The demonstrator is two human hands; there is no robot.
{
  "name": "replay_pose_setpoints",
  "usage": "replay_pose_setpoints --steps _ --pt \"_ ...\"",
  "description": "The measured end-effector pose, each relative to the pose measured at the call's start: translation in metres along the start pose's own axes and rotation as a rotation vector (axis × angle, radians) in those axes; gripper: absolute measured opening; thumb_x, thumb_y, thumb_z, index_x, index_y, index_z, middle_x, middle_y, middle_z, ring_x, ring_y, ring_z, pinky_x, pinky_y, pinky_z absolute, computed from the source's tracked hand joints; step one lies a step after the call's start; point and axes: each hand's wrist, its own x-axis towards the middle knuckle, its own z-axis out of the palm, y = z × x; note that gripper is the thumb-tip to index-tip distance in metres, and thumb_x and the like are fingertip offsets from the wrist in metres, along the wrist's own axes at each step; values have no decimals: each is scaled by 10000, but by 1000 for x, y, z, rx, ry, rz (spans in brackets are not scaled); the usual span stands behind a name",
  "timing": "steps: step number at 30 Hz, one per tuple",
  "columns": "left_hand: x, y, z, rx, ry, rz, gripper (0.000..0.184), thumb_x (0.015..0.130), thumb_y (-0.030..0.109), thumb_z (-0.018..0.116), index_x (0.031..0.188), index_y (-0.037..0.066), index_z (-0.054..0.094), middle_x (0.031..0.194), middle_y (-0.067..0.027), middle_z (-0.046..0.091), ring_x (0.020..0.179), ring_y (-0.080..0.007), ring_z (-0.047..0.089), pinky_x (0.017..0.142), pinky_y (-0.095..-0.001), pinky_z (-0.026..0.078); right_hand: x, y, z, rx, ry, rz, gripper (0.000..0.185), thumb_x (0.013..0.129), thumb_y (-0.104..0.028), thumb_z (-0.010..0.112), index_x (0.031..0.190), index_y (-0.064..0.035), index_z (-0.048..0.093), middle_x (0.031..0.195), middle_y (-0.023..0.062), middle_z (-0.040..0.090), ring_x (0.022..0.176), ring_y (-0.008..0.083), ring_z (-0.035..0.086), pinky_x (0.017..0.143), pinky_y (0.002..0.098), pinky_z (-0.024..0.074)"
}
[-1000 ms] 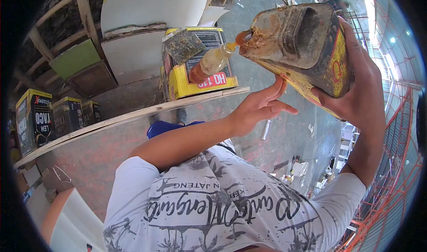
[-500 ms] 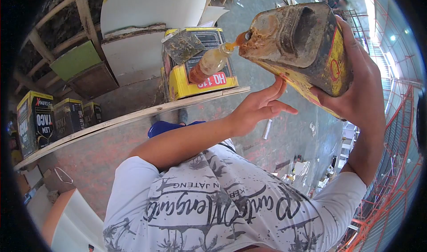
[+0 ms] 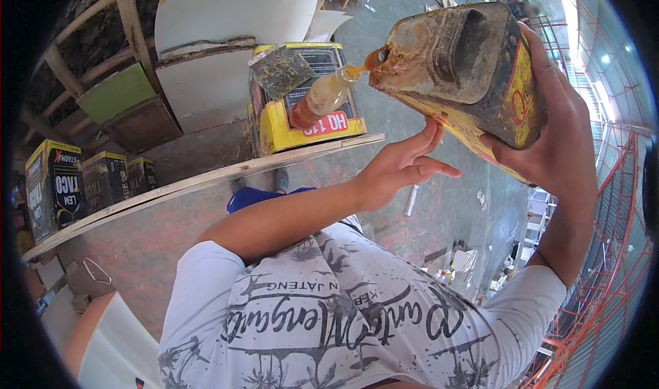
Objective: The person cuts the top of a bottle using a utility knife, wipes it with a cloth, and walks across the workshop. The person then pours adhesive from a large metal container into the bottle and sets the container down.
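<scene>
My right hand (image 3: pixel 552 128) grips a large, stained rectangular tin can (image 3: pixel 439 52), holding it tilted over on its side. From the can's crusted spout, a thick amber liquid (image 3: pixel 364 68) runs into the mouth of a clear bottle (image 3: pixel 326 97). Amber liquid shows in the bottle's lower part. Under the can is my left hand (image 3: pixel 401 166), its fingers stretched apart and a fingertip against the can's yellow lower side. Behind the bottle stands a yellow and black tin (image 3: pixel 281 131) marked HQ; what the bottle rests on I cannot tell.
A dark, crusted flat piece (image 3: pixel 281 72) lies on the yellow tin. The tin stands at a wooden plank edge (image 3: pixel 206 176). Several black and yellow cans (image 3: pixel 55 190) line up at left. White boards (image 3: pixel 233 11) lean behind. Debris lies on the concrete floor (image 3: pixel 446 203).
</scene>
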Motion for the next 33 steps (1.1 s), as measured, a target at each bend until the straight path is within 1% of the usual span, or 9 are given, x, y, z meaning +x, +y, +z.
replay_pose_setpoints --steps 4,10,16,19,22,25,33 --pt "0 -4 -1 -43 -17 16 847 1028 200 550 1665 87 4 1620 -30 317 1327 -337 588 1033 -349 411 0 2 -1 0 -2 -7 1114 570 -184 891 1554 -14 396 1290 228 662 1183 366 682 1010 425 535" --pt "2 1 3 -47 -4 6 851 1021 178 555 1666 88 7 1616 -27 322 1330 -358 581 1085 -381 378 2 -1 0 37 19 -36 1106 579 -200 889 1552 -14 398 1302 232 656 1201 369 673 1021 426 529" --pt "5 -5 1 -54 -40 57 847 1024 181 548 1662 74 2 1643 -32 290 1331 -362 580 1107 -399 371 4 -2 1 64 45 -66 1101 583 -211 887 1552 -18 400 1314 230 651 1214 367 666 1028 426 524" --pt "4 -7 1 -60 -31 46 853 1021 184 549 1661 67 -2 1655 -30 270 1329 -361 582 1108 -399 371 4 -2 -1 68 33 -54 1101 582 -210 888 1551 -20 402 1317 229 650 1218 364 664 1030 427 522" --pt "6 -10 2 -94 -32 91 855 1018 190 546 1661 68 -5 1665 -28 257 1327 -361 585 1108 -398 371 4 -1 -2 68 26 -60 1098 583 -204 890 1551 -24 404 1320 228 648 1222 364 663 1031 428 521" --pt "3 -11 -2 -61 -34 38 859 1018 213 545 1663 79 -6 1674 -26 245 1329 -367 584 1108 -395 370 5 -1 0 77 36 -88 1092 588 -199 890 1550 -25 405 1324 228 646 1225 365 661 1032 428 520" --pt "5 -14 -3 -53 -42 67 885 1015 268 560 1664 89 -14 1692 -21 216 1329 -369 586 1102 -389 372 7 0 -1 60 29 -120 1086 598 -217 895 1546 -13 407 1332 228 642 1232 365 658 1032 421 520"
